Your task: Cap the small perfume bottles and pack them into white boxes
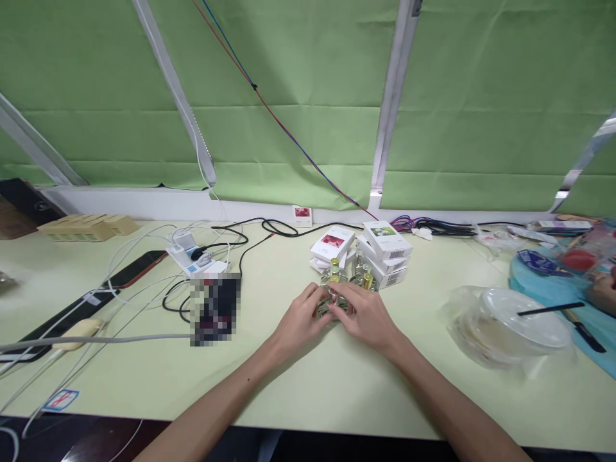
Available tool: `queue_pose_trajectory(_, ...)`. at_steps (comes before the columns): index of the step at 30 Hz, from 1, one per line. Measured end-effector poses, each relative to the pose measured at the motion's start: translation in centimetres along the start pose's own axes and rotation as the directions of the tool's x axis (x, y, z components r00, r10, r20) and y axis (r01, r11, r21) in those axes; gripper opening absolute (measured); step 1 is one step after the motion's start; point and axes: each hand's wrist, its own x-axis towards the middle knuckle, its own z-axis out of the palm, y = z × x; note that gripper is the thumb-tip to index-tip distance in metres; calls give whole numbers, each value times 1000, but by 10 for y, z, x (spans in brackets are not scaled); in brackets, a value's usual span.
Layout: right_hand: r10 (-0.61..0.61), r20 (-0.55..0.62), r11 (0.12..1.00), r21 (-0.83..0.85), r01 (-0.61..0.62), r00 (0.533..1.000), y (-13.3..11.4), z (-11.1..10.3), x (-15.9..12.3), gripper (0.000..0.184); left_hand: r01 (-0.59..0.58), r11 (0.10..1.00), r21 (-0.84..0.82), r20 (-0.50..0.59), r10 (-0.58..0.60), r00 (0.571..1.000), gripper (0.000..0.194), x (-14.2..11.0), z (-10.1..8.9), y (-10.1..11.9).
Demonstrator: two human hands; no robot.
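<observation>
At the middle of the table, my left hand (299, 319) and my right hand (369, 316) meet around a cluster of small glass bottles (335, 272) with gold-coloured caps. The fingers of both hands are bent in against the glass from either side, and they hide the lower part of the bottles. One more gold-capped bottle (367, 280) stands just behind my right fingers. Right behind the cluster are a stack of small white boxes with a green-and-white picture (385, 240) and a pile of white boxes with a red picture (333, 241).
To the left lie a power strip (185, 255), tangled cables and a long black object (140, 268). On the right stands a white-lidded bowl (524, 314) in a plastic bag, beside a blue sheet (529, 273). Another person's hand (604, 292) shows at the right edge.
</observation>
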Motion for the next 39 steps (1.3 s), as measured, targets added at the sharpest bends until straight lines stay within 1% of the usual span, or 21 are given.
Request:
queue_pose_trajectory(4, -36, 26, 999, 23, 35, 999, 1, 0, 0, 40, -8, 1000, 4, 1, 8, 1000, 11, 1, -1, 1)
queue_pose_trajectory(10, -16, 37, 999, 28, 15, 999, 4, 2, -1, 37, -21, 1000, 22, -7, 21, 1000, 8, 0, -1, 2)
queue_pose_trajectory(19, -5, 13, 1000, -12, 5, 1000, 2, 1, 2, 30, -29, 999, 31, -10, 30, 1000, 9, 0, 0, -1)
queue_pose_trajectory(22, 0, 8, 1000, -17, 1, 1000, 2, 1, 1, 32, -27, 999, 30, -9, 27, 1000, 9, 0, 1, -1)
queue_pose_trajectory(25, 11, 2, 1000, 14, -11, 1000, 3, 2, 0, 34, -26, 999, 26, -12, 27, 1000, 9, 0, 1, -1)
queue_pose_trajectory(28, -3, 9, 999, 50, 2, 1000, 2, 2, 0, 37, -32, 999, 13, -9, 32, 999, 13, 0, 1, -1)
queue_pose_trajectory(31, -5, 13, 999, 51, 4, 1000, 1, 2, 0, 39, -31, 1000, 2, -4, 31, 1000, 11, 0, 1, 0)
queue_pose_trajectory(39, 30, 4, 998, 49, -30, 1000, 1, 2, 0, 32, -33, 999, 22, -11, 34, 999, 8, 0, 1, -1)
